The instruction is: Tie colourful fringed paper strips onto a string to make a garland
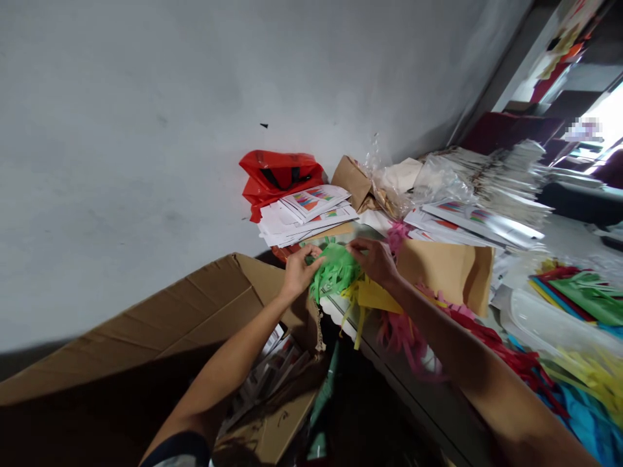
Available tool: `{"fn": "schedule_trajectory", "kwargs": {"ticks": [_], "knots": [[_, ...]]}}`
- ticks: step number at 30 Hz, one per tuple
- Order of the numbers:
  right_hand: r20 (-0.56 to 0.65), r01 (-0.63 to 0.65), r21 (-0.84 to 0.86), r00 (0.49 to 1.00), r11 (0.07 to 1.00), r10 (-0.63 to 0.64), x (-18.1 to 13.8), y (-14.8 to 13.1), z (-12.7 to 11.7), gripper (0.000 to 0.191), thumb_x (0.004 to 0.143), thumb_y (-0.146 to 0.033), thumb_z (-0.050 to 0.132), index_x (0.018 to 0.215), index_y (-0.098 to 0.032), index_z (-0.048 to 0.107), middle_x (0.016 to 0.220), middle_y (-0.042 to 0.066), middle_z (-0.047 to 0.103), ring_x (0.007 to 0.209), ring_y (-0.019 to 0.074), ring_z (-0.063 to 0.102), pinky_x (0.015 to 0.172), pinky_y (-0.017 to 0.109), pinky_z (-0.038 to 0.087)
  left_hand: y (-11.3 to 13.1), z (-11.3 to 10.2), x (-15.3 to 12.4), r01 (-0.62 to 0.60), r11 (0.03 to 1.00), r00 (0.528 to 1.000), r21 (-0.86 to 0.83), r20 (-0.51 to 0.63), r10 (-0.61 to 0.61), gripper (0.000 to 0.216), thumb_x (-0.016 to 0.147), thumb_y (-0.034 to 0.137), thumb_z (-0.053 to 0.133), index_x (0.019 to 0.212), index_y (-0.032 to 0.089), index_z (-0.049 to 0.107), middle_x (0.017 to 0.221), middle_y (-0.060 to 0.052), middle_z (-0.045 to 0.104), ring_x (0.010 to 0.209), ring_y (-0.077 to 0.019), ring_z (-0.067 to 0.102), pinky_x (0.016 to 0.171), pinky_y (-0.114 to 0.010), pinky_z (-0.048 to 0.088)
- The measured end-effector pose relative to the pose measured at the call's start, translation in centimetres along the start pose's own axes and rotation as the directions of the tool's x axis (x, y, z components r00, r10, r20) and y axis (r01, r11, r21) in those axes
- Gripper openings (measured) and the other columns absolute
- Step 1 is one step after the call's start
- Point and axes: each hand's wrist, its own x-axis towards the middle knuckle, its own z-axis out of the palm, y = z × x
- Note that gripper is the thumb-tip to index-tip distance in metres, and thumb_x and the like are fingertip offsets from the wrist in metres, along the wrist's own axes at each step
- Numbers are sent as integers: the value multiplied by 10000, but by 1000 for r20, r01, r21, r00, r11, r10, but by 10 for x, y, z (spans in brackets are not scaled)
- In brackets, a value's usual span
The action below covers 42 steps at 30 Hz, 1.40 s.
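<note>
My left hand [300,269] and my right hand [374,259] both pinch a bunch of green fringed paper [335,271] at the near end of a white table [389,363]. The left fingers close on its left side, the right fingers on its top right edge. A yellow fringed sheet [370,297] lies just under the green paper and under my right wrist. Pink fringed paper [403,334] hangs over the table edge below my right forearm, and red fringed paper [491,344] lies beside it.
An open cardboard box [160,331] with packets inside stands left of the table. Behind the hands are a stack of printed white sheets [306,214], a red plastic bag [277,175], brown paper envelopes [450,272], clear wrappers and coloured paper stacks [579,295] at right. A grey wall is behind.
</note>
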Motion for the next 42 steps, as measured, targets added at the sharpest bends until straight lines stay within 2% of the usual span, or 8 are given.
{"fn": "schedule_trajectory", "kwargs": {"ticks": [4,10,14,17,24,31,35,42], "knots": [[-14,-16,-27,1000,1000,16,2,2,-11,174,921,-303,657,924,-236,817,950,10,834,932,226,777,872,309,535,3,-4,-4,-26,997,1000,76,15,25,215,957,403,678,897,213,756,900,-34,782,815,-204,700,780,-320,523],[46,-15,-44,999,999,17,-3,-2,-10,153,885,-271,661,859,-232,807,892,-3,829,864,213,774,791,284,520,27,-2,0,-138,974,990,178,38,133,296,859,334,764,1135,232,738,1141,-68,768,1074,-268,673,1011,-412,500],[37,-14,-50,999,999,16,-5,-10,-8,166,886,-275,640,848,-246,799,908,-7,826,904,215,766,796,287,510,33,8,2,-109,969,992,223,-44,122,68,879,260,686,925,213,703,946,-59,739,910,-243,658,886,-387,519],[28,-12,-55,1000,998,13,-5,-11,-11,161,873,-277,641,831,-242,793,886,-4,818,875,210,755,800,289,503,32,10,2,-100,972,992,213,-57,115,163,928,314,667,795,221,687,827,-39,736,811,-222,669,839,-370,528],[-134,-107,-6,985,994,105,-1,13,-28,164,831,-300,647,792,-214,781,778,15,782,746,198,709,719,279,480,32,2,5,-116,977,990,176,-64,129,262,956,438,672,830,228,764,1002,-76,788,983,-246,716,941,-380,528],[-490,-184,111,845,977,214,8,50,-110,244,839,-322,570,866,-161,752,788,25,712,717,164,613,675,272,452,25,-3,24,-17,974,998,226,-55,30,260,911,365,696,1135,250,756,870,-5,741,800,-201,685,784,-302,494],[-700,-50,135,702,990,131,-5,59,-169,186,818,-326,651,866,-169,738,774,11,684,679,132,550,687,275,459,27,-8,34,-18,966,1000,257,7,17,150,890,320,702,992,283,807,922,-20,790,853,-233,694,811,-322,469],[-818,80,48,576,996,-7,-39,49,-221,139,791,-295,708,842,-176,758,795,38,698,712,151,599,714,310,481,27,-6,53,62,987,997,150,-55,-54,209,801,452,790,802,246,823,924,-56,809,873,-248,695,813,-333,515]]}}
